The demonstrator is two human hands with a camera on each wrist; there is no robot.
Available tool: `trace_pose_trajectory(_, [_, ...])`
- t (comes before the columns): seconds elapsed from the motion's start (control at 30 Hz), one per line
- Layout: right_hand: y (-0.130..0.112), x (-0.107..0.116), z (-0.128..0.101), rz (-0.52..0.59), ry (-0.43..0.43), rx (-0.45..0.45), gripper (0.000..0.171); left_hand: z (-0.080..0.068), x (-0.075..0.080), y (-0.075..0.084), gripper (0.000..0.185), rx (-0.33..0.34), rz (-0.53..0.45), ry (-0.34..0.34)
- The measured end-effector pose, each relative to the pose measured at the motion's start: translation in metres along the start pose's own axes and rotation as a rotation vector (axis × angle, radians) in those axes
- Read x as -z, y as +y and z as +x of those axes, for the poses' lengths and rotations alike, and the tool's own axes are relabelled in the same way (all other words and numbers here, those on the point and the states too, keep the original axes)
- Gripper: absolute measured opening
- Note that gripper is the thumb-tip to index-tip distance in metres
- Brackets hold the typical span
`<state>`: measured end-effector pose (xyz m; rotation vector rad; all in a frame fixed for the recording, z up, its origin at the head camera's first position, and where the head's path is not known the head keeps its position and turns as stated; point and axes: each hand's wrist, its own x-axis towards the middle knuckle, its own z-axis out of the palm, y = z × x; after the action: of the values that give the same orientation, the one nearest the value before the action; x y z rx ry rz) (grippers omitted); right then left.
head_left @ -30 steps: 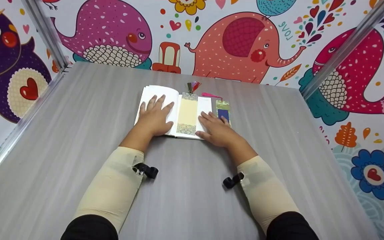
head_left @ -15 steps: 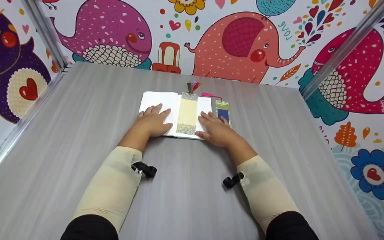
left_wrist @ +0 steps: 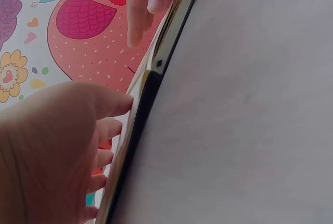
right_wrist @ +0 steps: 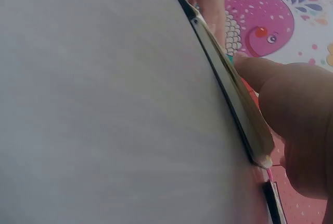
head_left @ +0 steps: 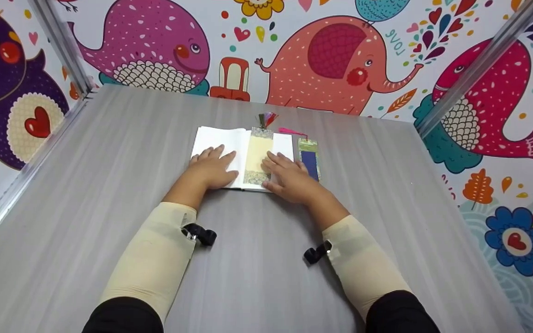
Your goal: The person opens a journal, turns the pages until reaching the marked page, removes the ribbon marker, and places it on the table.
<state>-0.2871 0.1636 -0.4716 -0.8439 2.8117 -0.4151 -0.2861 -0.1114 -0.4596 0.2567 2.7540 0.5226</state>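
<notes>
An open book (head_left: pixel 215 138) with blank white pages lies on the table. Flat on its left page rests my left hand (head_left: pixel 207 172), fingers spread and straight. A pale yellow bookmark (head_left: pixel 259 147) with patterned ends and a multicoloured tassel lies along the right page. My right hand (head_left: pixel 290 179) rests on that page, its fingertips over the bookmark's right edge. Just right of the book is a second bookmark (head_left: pixel 309 157), green and blue with a pink tassel. Side-on in the right wrist view, the book's edge (right_wrist: pixel 229 86) passes beside my right hand (right_wrist: pixel 296 104).
The grey table (head_left: pixel 257 259) extends around the book on all sides. Behind it stands a wall (head_left: pixel 229 41) printed with cartoon animals, and metal frame posts (head_left: pixel 484 64) rise at the corners. A small black camera (head_left: pixel 200 235) sits on each wrist.
My left hand has come down toward me, and the raised left page now lies flatter beneath it. My right hand has shifted left, from the page's right part onto the bookmark's edge.
</notes>
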Motion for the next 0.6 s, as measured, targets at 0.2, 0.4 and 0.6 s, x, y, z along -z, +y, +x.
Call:
trace_pose_trajectory(0.2, [-0.001,-0.003,0.002,-0.023,-0.035,0.037,0.064,0.006,-0.002,-0.002,0.076,0.017,0.004,-0.017])
trace_pose_trajectory(0.4, [-0.002,0.001,0.002,-0.022,-0.051,0.024,0.060,0.006,-0.002,-0.001,0.076,0.022,0.007,-0.019])
trace_pose_trajectory(0.6, [-0.001,0.007,0.000,0.001,0.015,-0.006,0.057,0.005,-0.002,-0.001,0.076,0.017,0.008,-0.020])
